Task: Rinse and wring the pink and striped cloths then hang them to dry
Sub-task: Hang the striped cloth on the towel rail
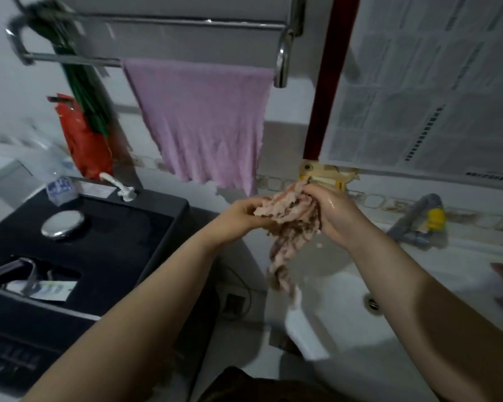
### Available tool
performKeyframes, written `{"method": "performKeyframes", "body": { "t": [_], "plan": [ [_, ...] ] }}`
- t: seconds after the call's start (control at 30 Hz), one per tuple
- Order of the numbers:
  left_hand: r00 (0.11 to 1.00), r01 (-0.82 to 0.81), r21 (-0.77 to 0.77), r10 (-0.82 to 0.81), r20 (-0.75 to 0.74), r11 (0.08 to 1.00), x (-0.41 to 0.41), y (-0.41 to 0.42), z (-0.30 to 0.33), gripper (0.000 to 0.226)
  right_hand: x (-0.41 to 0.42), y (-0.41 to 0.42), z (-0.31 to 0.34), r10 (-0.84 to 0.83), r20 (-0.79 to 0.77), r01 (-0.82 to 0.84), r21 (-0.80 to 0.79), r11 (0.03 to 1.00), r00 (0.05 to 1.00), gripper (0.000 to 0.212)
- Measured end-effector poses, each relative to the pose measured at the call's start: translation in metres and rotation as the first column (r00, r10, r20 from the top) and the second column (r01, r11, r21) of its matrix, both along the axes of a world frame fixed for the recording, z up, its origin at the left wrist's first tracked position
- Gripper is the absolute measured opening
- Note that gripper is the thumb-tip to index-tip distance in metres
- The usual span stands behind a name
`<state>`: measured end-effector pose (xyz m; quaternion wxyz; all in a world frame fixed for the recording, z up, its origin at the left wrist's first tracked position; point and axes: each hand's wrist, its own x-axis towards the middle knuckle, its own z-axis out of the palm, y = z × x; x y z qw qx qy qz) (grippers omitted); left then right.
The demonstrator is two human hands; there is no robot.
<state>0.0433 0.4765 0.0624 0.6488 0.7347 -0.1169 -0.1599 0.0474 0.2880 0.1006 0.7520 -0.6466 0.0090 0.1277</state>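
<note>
- The white basin (346, 338) is the anchor here, filling the lower right, and both arms reach in above its rear rim.
- Up and left of the basin, the pink cloth (199, 123) already hangs spread over the lower bar of the chrome towel rail (70, 58), so by my reading that half of the job is done.
- Left of the basin sits a black machine top (105, 236), dry-looking, with small items on it; best to keep drips off it.
- Above the basin's back edge, the striped cloth (288, 227) is bunched between both hands, its tail dangling down toward the bowl.
- The left hand (238, 217) is closed around one end of the bunch, fingers curled on the fabric.
- The right hand (336, 214), wet and shiny, is clenched on the other end, just beside the left.
- This looks like the wring: to do it well, gather that loose tail into the grip, twist the two ends in opposite directions, and stay over the bowl so water falls in.
- Beyond the basin's right rim, a grey tap (418, 219) with a yellow fitting; whether it runs I cannot tell.
</note>
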Motion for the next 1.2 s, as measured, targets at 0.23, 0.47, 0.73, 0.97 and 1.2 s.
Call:
{"method": "performKeyframes", "body": {
  "t": [0.23,0.47,0.73,0.97,1.2],
  "plan": [
    [0.978,-0.205,-0.237,0.192,-0.078,0.95,0.011,0.067,0.035,0.018,0.007,0.041,0.017,0.145,0.175,-0.036,-0.514,0.857,0.974,0.015],
    [0.394,-0.699,-0.092,0.49,0.778,0.709,0.007,0.094,0.016,0.02,-0.002,0.084,0.019,0.064,0.596,0.47,-0.689,0.551,0.8,0.026],
    [0.821,-0.568,0.537,0.382,0.425,0.624,0.015,0.143,-0.018,0.024,0.001,0.102,-0.026,0.223,0.131,0.107,-0.987,0.12,0.966,0.028],
    [0.705,-0.677,0.115,0.595,0.385,0.727,0.031,0.155,0.014,0.021,0.031,0.123,0.006,0.018,0.168,0.127,-0.808,0.576,0.986,0.023],
    [0.457,-0.806,-0.197,0.799,0.392,0.558,0.042,0.207,0.059,0.019,0.05,0.151,0.081,0.549,-0.206,-0.364,-0.911,0.195,0.81,0.022]
  ]
}}
